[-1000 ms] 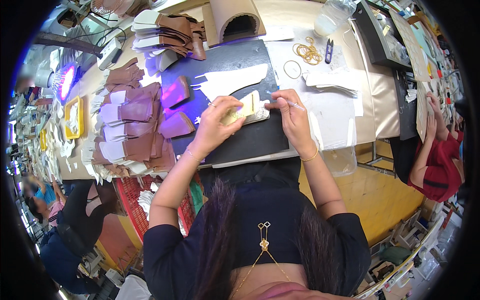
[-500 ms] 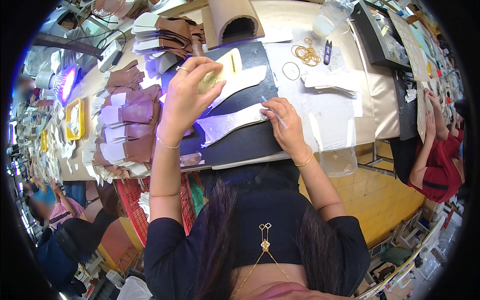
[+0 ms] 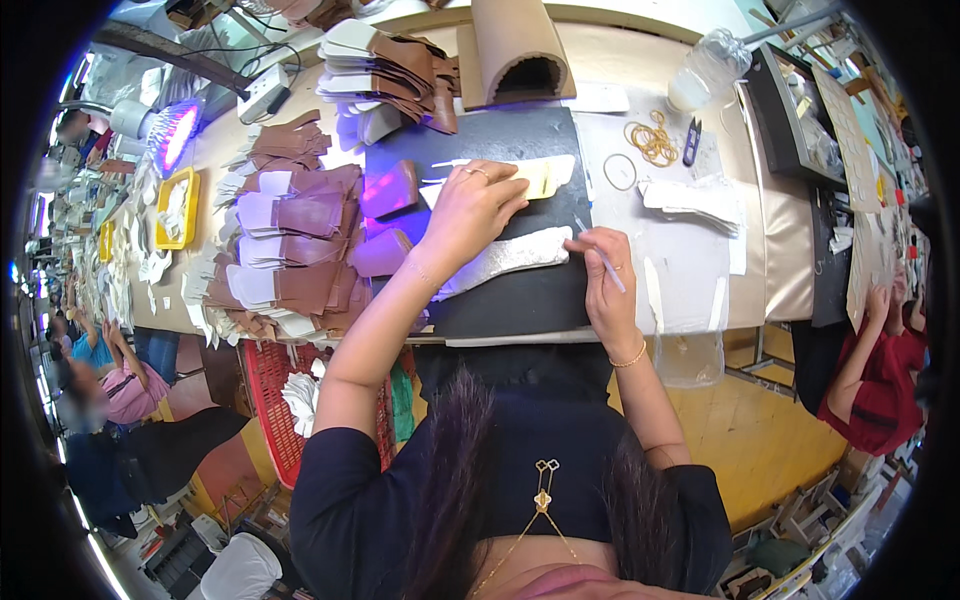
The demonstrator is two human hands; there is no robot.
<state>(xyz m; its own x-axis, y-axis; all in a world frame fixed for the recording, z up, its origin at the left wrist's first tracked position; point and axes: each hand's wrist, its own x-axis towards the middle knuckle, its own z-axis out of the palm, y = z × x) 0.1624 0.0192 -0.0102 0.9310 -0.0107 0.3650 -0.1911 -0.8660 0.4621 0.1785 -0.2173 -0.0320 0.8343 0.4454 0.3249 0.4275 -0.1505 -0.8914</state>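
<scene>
My left hand (image 3: pixel 472 218) is over the black mat (image 3: pixel 500 315), with thumb and fingers closed at the edge of a pale yellow template card (image 3: pixel 541 181). The card lies over a white curved piece (image 3: pixel 566 172) at the far side of the mat. A second white piece (image 3: pixel 520 256) lies nearer me, partly behind my left wrist. Just right of it, my right hand (image 3: pixel 608 285) grips a slim translucent pen (image 3: pixel 612 270) between bent fingers. Two brown leather pieces (image 3: pixel 390 190) rest on the mat's left side, under purplish light.
Stacks of brown and white pieces (image 3: pixel 290 210) fill the table's left. Behind the mat is a brown arched block (image 3: pixel 520 50). Rubber bands (image 3: pixel 652 140), thread snips (image 3: pixel 691 142) and white pieces (image 3: pixel 690 203) lie right. A lit lamp (image 3: pixel 175 135) and red basket (image 3: pixel 265 410) are left.
My left hand has moved right and brought the yellow card over the far white piece, uncovering the brown pieces. My right hand keeps the pen beside the near white piece. The view has shifted.
</scene>
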